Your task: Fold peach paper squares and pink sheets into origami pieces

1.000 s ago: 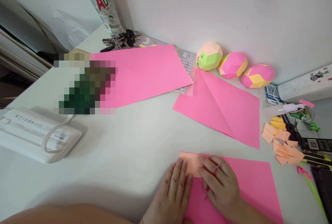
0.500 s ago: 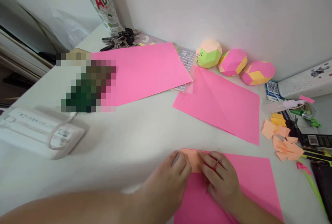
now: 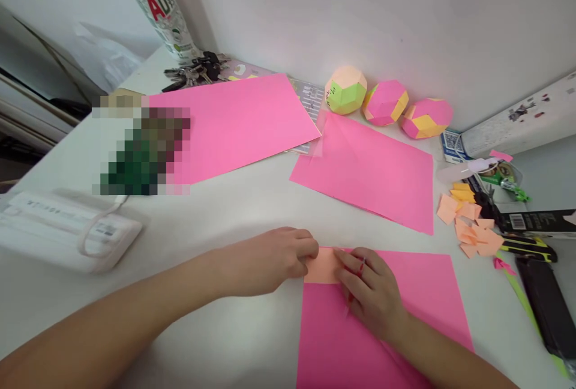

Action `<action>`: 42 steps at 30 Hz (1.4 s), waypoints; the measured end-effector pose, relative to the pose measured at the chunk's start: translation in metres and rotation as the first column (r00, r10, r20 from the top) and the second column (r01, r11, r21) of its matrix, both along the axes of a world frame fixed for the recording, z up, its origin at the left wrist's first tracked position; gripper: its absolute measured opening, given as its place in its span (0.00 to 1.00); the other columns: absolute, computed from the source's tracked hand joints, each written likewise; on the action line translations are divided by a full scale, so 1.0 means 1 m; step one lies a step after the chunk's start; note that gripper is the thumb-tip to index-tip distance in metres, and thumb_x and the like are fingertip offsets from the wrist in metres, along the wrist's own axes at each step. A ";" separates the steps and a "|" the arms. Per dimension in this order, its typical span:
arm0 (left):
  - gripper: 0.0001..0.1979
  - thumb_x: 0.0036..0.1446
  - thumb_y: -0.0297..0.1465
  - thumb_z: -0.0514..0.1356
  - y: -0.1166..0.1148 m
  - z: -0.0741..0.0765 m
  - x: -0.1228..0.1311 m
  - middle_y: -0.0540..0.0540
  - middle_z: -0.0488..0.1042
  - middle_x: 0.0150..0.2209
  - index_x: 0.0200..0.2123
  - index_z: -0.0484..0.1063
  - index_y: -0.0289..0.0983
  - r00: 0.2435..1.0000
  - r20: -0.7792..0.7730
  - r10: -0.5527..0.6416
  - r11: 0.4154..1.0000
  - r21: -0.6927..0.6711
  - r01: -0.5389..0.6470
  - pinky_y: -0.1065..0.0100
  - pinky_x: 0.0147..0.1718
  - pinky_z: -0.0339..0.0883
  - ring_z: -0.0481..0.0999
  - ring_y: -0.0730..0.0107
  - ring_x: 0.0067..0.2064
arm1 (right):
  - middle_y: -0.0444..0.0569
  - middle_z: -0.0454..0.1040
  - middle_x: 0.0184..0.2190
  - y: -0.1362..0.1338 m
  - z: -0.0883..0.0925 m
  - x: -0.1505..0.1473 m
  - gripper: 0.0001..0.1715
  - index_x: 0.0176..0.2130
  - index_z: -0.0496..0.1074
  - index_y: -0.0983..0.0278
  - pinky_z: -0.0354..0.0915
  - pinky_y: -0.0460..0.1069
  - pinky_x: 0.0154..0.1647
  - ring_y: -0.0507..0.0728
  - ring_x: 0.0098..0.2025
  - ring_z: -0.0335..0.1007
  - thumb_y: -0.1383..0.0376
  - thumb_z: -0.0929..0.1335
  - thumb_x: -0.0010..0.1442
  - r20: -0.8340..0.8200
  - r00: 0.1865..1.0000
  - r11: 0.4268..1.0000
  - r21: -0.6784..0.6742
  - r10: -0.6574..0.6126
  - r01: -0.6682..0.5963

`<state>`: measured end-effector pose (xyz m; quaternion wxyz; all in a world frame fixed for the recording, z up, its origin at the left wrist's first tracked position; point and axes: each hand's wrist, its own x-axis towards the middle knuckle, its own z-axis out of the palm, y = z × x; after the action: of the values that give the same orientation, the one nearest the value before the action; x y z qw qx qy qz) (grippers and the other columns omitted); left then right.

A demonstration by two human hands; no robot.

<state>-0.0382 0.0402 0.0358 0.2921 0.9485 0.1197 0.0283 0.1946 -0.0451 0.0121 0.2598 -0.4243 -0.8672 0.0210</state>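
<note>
Left hand farther up peach slip, balls beyond

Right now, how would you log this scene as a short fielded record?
Left hand: curled at left end of peach slip
Right hand: on the slip, holding a slim red item
Under slip: pink sheet
Farther back: two more pink sheets, three faceted paper balls
Right side: loose peach and yellow paper pieces

A white table carries pink sheets, a power bank and three balls.
</note>
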 end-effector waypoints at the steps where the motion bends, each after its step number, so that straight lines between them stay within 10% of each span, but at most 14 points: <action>1: 0.13 0.52 0.14 0.54 0.000 0.000 0.000 0.48 0.69 0.37 0.23 0.70 0.34 1.000 -0.009 -0.012 1.000 0.015 0.012 0.70 0.39 0.61 0.65 0.69 0.41 | 0.52 0.78 0.42 0.000 0.000 0.000 0.19 0.37 0.70 0.63 0.70 0.53 0.30 0.59 0.39 0.66 0.83 0.62 0.51 0.001 1.000 1.000 0.000 -0.002 0.002; 19: 0.13 0.50 0.15 0.55 0.003 0.002 0.000 0.47 0.66 0.34 0.21 0.69 0.36 0.998 -0.019 -0.061 0.995 0.076 0.063 0.67 0.35 0.58 0.63 0.67 0.38 | 0.58 0.76 0.47 -0.009 0.001 -0.002 0.26 0.44 0.70 0.68 0.69 0.61 0.54 0.62 0.56 0.66 0.85 0.58 0.50 0.057 0.996 0.998 -0.021 0.068 -0.067; 42: 0.14 0.50 0.15 0.54 0.003 0.004 0.000 0.47 0.69 0.38 0.25 0.73 0.37 0.998 -0.029 -0.056 0.996 0.071 0.058 0.67 0.38 0.60 0.65 0.67 0.41 | 0.58 0.75 0.48 -0.010 0.000 -0.001 0.26 0.46 0.70 0.68 0.69 0.61 0.54 0.61 0.57 0.65 0.84 0.58 0.52 0.059 0.996 0.998 -0.039 0.061 -0.059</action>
<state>-0.0384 0.0431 0.0402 0.2567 0.9617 0.0954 0.0116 0.1933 -0.0554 0.0118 0.2249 -0.4034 -0.8863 0.0323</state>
